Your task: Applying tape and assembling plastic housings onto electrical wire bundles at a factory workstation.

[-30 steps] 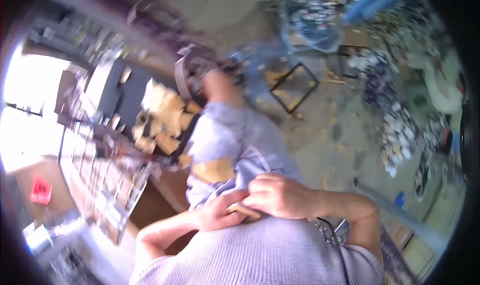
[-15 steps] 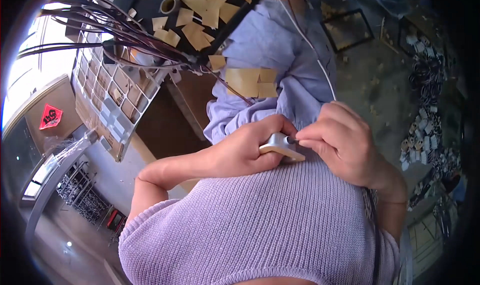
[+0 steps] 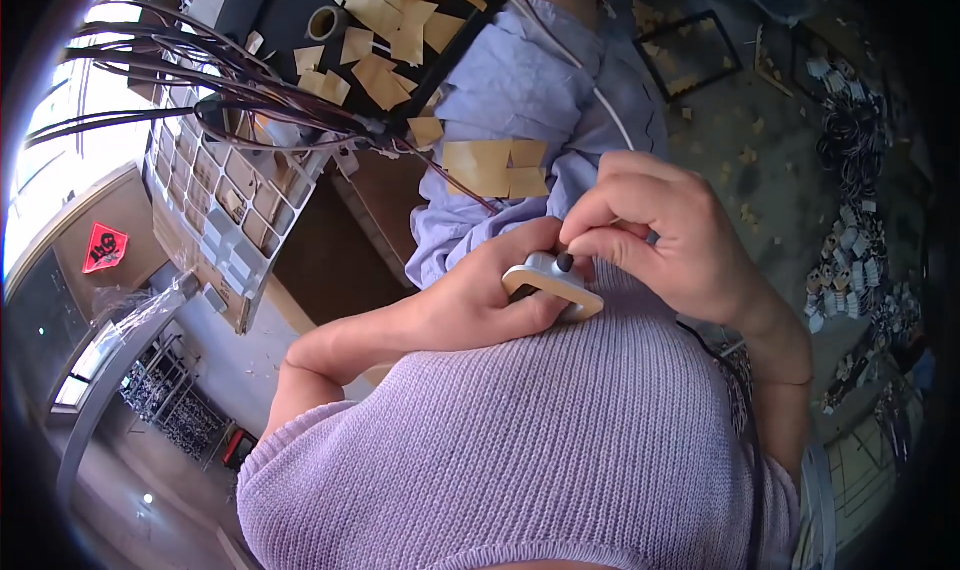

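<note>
Held in front of my chest, a small grey housing with a flat cream-coloured plate is gripped by my left hand, whose fingers wrap round it. A black plug-like piece sticks out of the housing's top. My right hand is closed in a pinch, its thumb and fingertip right beside the black piece. A pale thin cable runs down from the top and disappears behind the right hand's knuckles; its end is hidden. Pieces of tan paper lie on the lilac cloth over my lap.
At upper left, a bundle of dark cables hangs over a white wire rack. A black tabletop carries loose tan papers and a tape roll. On the right-hand floor are a black frame and a heap of white cabled parts.
My right hand has moved left and slightly up, closer to the housing. The black piece now shows more plainly on the housing, which has tilted a little. The cable has swung left.
</note>
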A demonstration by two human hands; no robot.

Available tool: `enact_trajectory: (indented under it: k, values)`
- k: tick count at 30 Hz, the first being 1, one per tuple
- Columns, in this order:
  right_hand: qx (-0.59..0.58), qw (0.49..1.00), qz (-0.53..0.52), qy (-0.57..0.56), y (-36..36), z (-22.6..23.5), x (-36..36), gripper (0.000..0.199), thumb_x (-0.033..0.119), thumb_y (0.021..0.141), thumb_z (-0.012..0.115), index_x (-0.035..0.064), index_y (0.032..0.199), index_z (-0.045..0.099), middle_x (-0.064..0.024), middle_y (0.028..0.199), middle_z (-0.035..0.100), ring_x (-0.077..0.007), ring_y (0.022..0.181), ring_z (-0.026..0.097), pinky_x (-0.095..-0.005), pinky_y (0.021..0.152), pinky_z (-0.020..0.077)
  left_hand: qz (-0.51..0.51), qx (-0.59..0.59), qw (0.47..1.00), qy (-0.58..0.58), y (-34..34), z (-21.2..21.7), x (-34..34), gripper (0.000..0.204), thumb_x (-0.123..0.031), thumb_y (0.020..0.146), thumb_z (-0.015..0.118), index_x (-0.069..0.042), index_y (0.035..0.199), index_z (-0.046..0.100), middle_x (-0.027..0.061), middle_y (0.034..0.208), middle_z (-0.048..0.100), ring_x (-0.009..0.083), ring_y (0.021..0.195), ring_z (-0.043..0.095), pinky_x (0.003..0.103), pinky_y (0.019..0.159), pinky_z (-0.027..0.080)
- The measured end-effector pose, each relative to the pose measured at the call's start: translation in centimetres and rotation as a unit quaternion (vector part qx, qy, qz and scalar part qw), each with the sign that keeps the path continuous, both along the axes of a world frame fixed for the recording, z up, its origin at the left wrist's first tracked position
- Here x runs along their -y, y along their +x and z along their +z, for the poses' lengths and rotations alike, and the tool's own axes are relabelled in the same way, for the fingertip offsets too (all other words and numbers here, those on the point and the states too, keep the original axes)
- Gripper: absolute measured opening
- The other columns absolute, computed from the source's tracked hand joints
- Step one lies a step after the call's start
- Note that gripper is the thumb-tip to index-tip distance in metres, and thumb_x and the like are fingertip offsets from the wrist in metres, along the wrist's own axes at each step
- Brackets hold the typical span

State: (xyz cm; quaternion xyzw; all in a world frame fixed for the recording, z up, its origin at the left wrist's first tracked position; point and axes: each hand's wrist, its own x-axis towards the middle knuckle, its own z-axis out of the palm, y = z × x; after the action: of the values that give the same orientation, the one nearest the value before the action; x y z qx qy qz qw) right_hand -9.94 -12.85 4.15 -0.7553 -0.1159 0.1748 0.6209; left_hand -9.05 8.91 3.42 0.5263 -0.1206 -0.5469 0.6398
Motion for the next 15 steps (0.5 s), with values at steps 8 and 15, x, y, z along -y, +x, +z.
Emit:
enact_trajectory:
  k: [8,15]
  values:
    - [0.362,0.901,0.046,-0.235,1.5,-0.5,0.0,0.013,0.014,0.071,0.062,0.0067,0.081,0.062,-0.0024,0.08,0.052,-0.0173,0.075,0.054,-0.03,0.062,0.0452,0.043,0.141,0.989,0.025,3.0,-1.3,0.6,0.048,-0.005,0.084,0.056,0.0,0.126,0.035,0.0098,0.114,0.049,0.0151,0.105,0.052,0.028,0.086,0.044]
    - [0.255,0.93,-0.019,-0.265,3.7,0.1,0.7,0.012,0.011,0.075,0.065,0.004,0.072,0.055,-0.0065,0.073,0.053,-0.0244,0.069,0.058,-0.0376,0.058,0.046,0.01,0.677,0.715,0.173,5.7,-1.8,3.3,0.057,-0.008,0.074,0.063,0.001,0.126,0.041,0.017,0.099,0.061,0.0309,0.086,0.062,0.038,0.071,0.05]
